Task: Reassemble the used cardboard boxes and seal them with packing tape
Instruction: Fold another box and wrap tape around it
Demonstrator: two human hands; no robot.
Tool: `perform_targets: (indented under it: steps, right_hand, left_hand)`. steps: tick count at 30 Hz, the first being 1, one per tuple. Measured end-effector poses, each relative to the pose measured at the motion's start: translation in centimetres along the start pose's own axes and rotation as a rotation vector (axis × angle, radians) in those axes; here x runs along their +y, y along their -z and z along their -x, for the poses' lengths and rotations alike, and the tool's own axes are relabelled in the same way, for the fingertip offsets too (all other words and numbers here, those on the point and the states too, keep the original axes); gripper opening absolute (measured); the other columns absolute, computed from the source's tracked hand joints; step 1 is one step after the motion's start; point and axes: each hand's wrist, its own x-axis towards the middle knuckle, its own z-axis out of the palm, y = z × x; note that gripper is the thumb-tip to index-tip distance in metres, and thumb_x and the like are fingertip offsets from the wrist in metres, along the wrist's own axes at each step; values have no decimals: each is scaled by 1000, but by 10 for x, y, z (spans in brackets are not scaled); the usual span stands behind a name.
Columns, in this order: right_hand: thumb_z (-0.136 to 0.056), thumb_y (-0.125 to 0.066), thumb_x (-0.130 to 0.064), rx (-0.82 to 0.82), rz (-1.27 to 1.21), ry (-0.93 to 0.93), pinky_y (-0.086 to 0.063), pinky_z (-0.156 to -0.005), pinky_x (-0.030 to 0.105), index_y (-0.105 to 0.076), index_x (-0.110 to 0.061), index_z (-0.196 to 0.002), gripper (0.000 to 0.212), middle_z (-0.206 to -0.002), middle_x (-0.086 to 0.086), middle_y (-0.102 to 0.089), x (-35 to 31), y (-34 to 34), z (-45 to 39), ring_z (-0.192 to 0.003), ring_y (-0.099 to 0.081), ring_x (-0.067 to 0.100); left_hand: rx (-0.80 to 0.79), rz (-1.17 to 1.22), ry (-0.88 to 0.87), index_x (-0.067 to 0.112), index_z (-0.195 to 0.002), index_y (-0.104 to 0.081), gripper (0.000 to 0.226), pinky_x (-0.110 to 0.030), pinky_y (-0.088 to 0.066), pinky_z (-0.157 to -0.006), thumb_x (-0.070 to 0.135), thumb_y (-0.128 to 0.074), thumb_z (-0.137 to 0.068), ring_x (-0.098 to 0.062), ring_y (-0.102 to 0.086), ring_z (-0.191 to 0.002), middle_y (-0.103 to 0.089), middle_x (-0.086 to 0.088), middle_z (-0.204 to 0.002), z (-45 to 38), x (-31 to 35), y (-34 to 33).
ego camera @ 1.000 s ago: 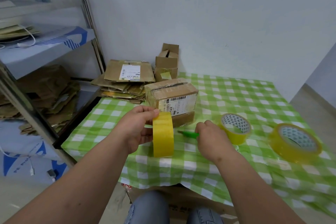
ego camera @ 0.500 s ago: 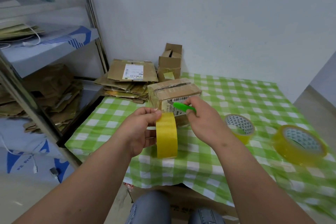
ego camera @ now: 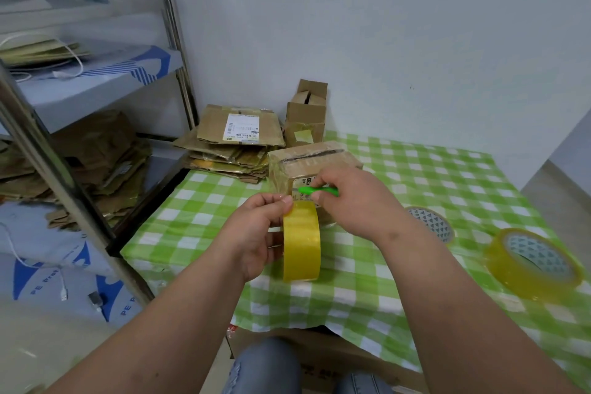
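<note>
My left hand (ego camera: 256, 235) grips a yellow tape roll (ego camera: 301, 242) held upright on edge just above the checked table (ego camera: 415, 176). A strip of clear tape runs from the roll up to the assembled cardboard box (ego camera: 307, 160) right behind it. My right hand (ego camera: 355, 202) holds a small green cutter (ego camera: 316, 190), its tip at the tape strip just above the roll. The box's label side faces me, partly hidden by my right hand.
Two more tape rolls lie flat on the table, one (ego camera: 431, 222) by my right wrist and a larger one (ego camera: 534, 261) at the right edge. Flattened boxes (ego camera: 236, 144) are stacked at the back left beside small open boxes (ego camera: 305, 118). A metal shelf (ego camera: 64, 170) stands left.
My right hand picked the green cutter up from the table and brought it left to the tape strip above the roll. The left hand kept the roll nearly still.
</note>
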Motion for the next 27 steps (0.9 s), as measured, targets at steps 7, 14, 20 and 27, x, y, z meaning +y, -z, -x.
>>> perform_targets:
  steps: [7,14,20,27]
  right_hand:
    - [-95,-57,-35,-26,70,-9,-49,-69,32,-70,-28,-99,15,-89,-6,-66,-7,0,-9,-76,-59,16]
    - [-96,-57,-34,-30,117,-6,-50,-72,31,-70,-26,-100,16,-88,-5,-65,-11,-4,-14,-76,-60,19]
    - [-96,-56,-34,-24,180,-10,-49,-72,31,-70,-24,-98,17,-87,-1,-65,-16,-9,-16,-83,-63,23]
    - [-95,-56,-33,-19,266,3,-53,-77,36,-71,-23,-102,19,-98,2,-69,-24,-8,-18,-93,-63,25]
  left_hand:
    - [12,23,-15,19,-98,-61,14,-34,-52,-64,22,-70,-89,-24,-64,-69,-68,-5,-80,-2,-3,0]
    - [17,41,-23,20,-95,-62,14,-37,-50,-68,23,-72,-87,-26,-65,-70,-69,-6,-81,-4,-5,-1]
    - [45,47,-37,18,-90,-57,12,-34,-48,-61,18,-69,-89,-24,-63,-65,-65,-6,-74,-4,-6,-4]
    - [84,23,-45,17,-89,-56,10,-34,-50,-60,13,-66,-90,-23,-63,-65,-65,-5,-73,-7,-5,-5]
